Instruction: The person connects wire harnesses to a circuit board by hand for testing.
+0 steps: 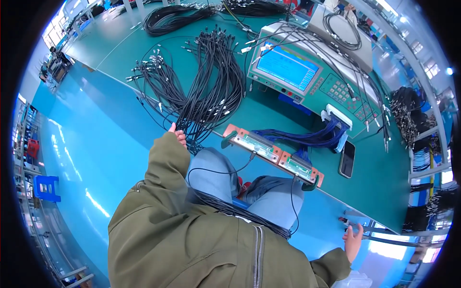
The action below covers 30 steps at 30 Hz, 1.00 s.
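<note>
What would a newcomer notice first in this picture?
Probably the instrument with its lit blue screen, on the green table right of centre. Next, the large spread of black cables to its left, reaching down near the left hand. Then the bundle of blue wires below the instrument, leading toward the fixture at the table's near edge.
</note>
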Each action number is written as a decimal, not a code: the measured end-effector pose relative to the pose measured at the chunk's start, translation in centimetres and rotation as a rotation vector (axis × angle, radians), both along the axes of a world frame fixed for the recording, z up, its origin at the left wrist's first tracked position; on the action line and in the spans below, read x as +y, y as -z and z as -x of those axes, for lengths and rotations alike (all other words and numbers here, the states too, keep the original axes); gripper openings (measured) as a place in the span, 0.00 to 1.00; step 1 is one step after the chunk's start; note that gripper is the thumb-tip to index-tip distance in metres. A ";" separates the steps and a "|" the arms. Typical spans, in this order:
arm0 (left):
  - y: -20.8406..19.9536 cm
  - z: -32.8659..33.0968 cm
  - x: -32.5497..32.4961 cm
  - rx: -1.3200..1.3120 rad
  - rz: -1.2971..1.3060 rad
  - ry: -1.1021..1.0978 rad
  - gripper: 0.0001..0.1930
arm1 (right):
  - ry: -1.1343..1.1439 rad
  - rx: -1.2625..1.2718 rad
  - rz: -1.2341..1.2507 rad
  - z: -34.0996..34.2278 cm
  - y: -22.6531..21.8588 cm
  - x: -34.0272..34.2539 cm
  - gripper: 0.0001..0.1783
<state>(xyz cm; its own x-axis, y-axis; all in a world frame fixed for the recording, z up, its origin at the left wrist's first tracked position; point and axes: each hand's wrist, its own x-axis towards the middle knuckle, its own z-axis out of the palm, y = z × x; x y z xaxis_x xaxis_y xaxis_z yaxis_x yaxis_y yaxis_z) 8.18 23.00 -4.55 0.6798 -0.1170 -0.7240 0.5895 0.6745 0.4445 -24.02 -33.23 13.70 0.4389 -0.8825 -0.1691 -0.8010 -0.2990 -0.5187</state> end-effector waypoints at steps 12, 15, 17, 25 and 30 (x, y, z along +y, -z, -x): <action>-0.6 -0.5 -0.5 -0.137 0.447 -0.254 0.15 | -0.478 -0.435 -0.465 -6.9 1.6 6.8 0.17; -2.1 0.9 -2.9 -0.333 0.491 -0.407 0.15 | -0.592 -0.645 -0.692 -9.4 0.4 10.1 0.16; -6.6 2.8 -6.7 -0.580 0.611 -0.352 0.16 | -0.853 -0.780 -1.223 -10.9 0.5 12.0 0.18; -16.2 11.7 -18.1 -1.668 0.066 1.115 0.07 | -0.699 -0.550 -1.984 -20.9 -0.6 22.3 0.27; -16.2 9.9 -12.0 -1.260 -0.597 0.182 0.10 | -1.064 -1.512 -2.144 -18.4 -5.1 17.0 0.12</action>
